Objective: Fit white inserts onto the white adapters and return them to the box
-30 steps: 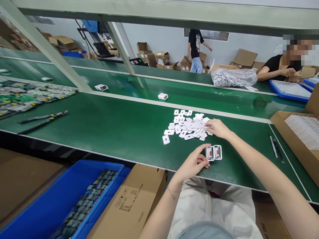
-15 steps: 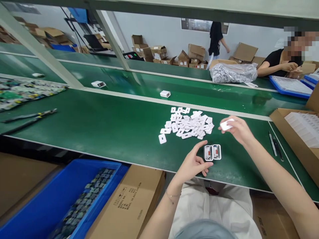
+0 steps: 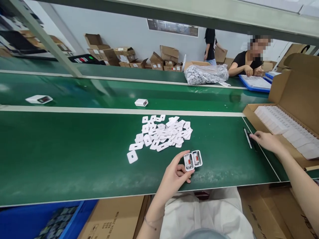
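Observation:
My left hand (image 3: 175,172) has its thumb and index finger closed around two small white open-topped plastic casings. The left casing (image 3: 188,162) and the right casing (image 3: 197,158) stand side by side at the table's front, red and metal parts showing inside. To the right, my right hand (image 3: 266,142) pinches the end of a dark slim tool, apparently tweezers (image 3: 253,143), lying on the table. A silver slim tool (image 3: 247,137) lies beside it. Ahead of my left hand is a loose pile of flat white plates (image 3: 164,134) with slots.
A cardboard box (image 3: 296,146) with white trays stands at the right. Two white casings (image 3: 141,102) (image 3: 40,99) lie beyond the pale strip. A plastic bag (image 3: 205,74) of small parts and a co-worker (image 3: 245,63) are across the bench. A blue bin (image 3: 82,215) sits below left.
My right hand has moved right to the slim tools, and the white piece it held no longer shows in it. My left hand has closed onto the casings. The view has turned right.

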{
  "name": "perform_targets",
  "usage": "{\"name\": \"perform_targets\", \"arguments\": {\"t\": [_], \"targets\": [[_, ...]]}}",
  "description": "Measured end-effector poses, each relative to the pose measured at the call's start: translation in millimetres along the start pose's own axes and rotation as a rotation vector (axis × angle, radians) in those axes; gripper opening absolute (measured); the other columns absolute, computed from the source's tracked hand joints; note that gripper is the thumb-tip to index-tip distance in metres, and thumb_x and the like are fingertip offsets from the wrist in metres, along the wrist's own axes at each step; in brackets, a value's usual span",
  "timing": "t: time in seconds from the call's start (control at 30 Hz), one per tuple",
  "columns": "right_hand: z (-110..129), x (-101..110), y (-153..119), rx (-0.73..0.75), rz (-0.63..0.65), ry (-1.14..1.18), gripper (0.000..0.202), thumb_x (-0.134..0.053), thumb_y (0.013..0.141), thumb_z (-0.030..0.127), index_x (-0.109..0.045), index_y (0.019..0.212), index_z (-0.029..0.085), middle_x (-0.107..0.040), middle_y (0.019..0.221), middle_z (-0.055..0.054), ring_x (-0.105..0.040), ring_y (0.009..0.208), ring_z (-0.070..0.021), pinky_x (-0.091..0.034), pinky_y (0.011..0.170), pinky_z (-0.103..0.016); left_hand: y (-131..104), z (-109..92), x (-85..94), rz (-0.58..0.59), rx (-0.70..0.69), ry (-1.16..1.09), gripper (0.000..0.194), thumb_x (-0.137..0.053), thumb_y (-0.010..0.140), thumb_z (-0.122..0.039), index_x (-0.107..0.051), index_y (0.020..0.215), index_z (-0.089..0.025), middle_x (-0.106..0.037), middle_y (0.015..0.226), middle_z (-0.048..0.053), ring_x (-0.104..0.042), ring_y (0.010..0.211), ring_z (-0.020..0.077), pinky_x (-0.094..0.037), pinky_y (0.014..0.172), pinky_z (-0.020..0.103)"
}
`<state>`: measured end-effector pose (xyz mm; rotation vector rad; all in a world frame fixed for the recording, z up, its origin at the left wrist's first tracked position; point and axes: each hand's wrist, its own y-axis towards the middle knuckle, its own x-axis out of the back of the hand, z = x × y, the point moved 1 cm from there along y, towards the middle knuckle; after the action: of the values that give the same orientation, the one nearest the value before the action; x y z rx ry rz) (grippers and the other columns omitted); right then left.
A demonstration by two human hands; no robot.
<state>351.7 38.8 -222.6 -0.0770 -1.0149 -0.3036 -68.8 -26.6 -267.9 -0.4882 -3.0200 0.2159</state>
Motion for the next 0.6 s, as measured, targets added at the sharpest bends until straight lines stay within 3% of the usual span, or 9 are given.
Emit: {"name": "perform_targets", "arguments": {"t": [0.07,0.13,0.2,0.27,0.43,0.6], "targets": [[-2.2,-10.7,-2.0,-0.027,0.053,-0.208,0.032,-0.064,0.078,0.05,-0.056,0.069,0.02,-0.056,0.057,-0.005,-0.057,0.06,-0.0261,-0.04,0.061,-0.036,1.2,-0.3,-0.5,0.015,0.007,0.012,0.062,-0.067,0.081,-0.035,-0.04,0.135,-0.022,-0.068,0.081,0.001,-0.065,0.059,0.014,-0.055,0.062,0.029],[0.7,-19.8,-2.1,-0.028,0.067,-0.371,0.03,-0.053,0.087,0.047,-0.06,0.086,0.017,-0.065,0.078,-0.013,-0.063,0.07,-0.0317,-0.043,0.065,-0.039,0.7,-0.6,0.6,0.038,0.004,0.014,0.063,-0.067,0.081,-0.034,-0.04,0.136,-0.022,-0.069,0.084,0.002,-0.065,0.061,0.0141,-0.055,0.064,0.029],[6.3,-26.1,-0.4,-0.007,0.063,-0.497,0.037,-0.043,0.092,0.046,-0.058,0.105,0.015,-0.063,0.104,-0.019,-0.065,0.081,-0.036,-0.045,0.067,-0.043,-0.7,-0.9,2.4,0.058,0.001,0.006,0.063,-0.067,0.081,-0.034,-0.041,0.137,-0.022,-0.069,0.085,0.003,-0.066,0.063,0.0146,-0.056,0.067,0.03],[12.6,-29.9,2.7,0.023,0.065,-0.592,0.04,-0.037,0.094,0.045,-0.055,0.114,0.015,-0.057,0.117,-0.022,-0.065,0.086,-0.0381,-0.046,0.068,-0.045,-2.1,-1.1,3.7,0.07,0.001,-0.003,0.063,-0.067,0.081,-0.033,-0.041,0.137,-0.022,-0.068,0.086,0.003,-0.066,0.065,0.0148,-0.056,0.068,0.03],[26.6,-34.5,14.7,0.086,0.097,-0.709,0.036,-0.037,0.095,0.041,-0.059,0.107,0.015,-0.056,0.115,-0.019,-0.067,0.08,-0.0327,-0.047,0.061,-0.039,-3.4,0.4,3.3,0.07,-0.032,-0.017,0.062,-0.066,0.082,-0.032,-0.041,0.138,-0.023,-0.068,0.09,0.005,-0.065,0.067,0.0149,-0.057,0.067,0.031],[41.4,-41.6,17.4,0.163,0.118,-0.714,0.03,-0.039,0.095,0.036,-0.061,0.095,0.016,-0.064,0.102,-0.015,-0.066,0.077,-0.0289,-0.044,0.058,-0.035,-3.9,1.6,3.0,0.067,-0.049,-0.028,0.06,-0.066,0.083,-0.03,-0.042,0.138,-0.023,-0.066,0.082,0.002,-0.065,0.066,0.0144,-0.057,0.068,0.03]]}}
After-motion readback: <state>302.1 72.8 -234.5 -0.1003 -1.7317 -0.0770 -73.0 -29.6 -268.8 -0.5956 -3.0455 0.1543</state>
